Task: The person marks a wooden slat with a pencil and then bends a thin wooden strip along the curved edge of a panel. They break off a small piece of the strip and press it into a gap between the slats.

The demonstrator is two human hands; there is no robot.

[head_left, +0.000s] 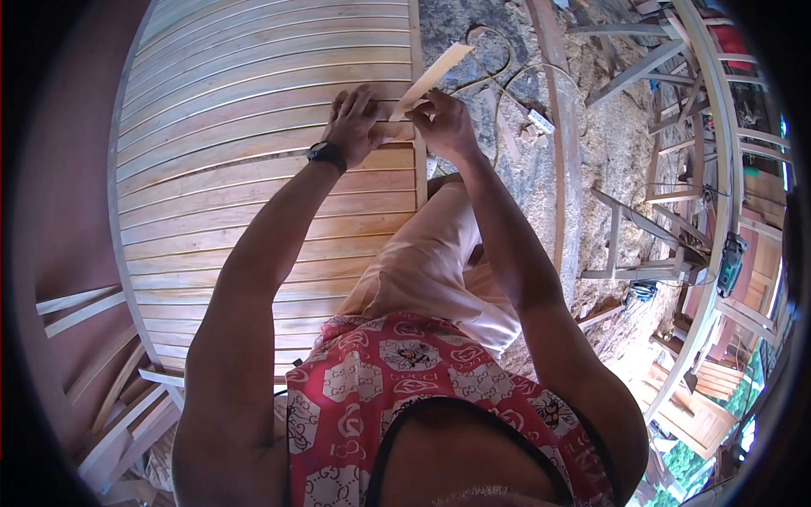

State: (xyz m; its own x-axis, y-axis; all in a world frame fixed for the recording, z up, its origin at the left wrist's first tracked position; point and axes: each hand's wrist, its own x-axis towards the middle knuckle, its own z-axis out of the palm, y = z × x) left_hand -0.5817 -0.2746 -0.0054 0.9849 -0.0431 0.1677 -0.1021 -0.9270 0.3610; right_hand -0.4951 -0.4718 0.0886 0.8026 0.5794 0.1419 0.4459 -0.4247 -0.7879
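Pale thin wooden strip point(432, 74) is angling up at the far right edge of the slatted reddish-brown wooden panel point(253, 194) — the right hand point(443, 125) is pinching its lower end, the left hand point(353, 127) is pressing open-palmed on the slats — a firm, steady brace seems best.

The right hand point(445, 125) hides the lower end of the wood strip point(431, 78).

Both arms stretched forward; left hand point(353, 127) flat, fingers spread; right hand point(443, 122) fingers pinched together.
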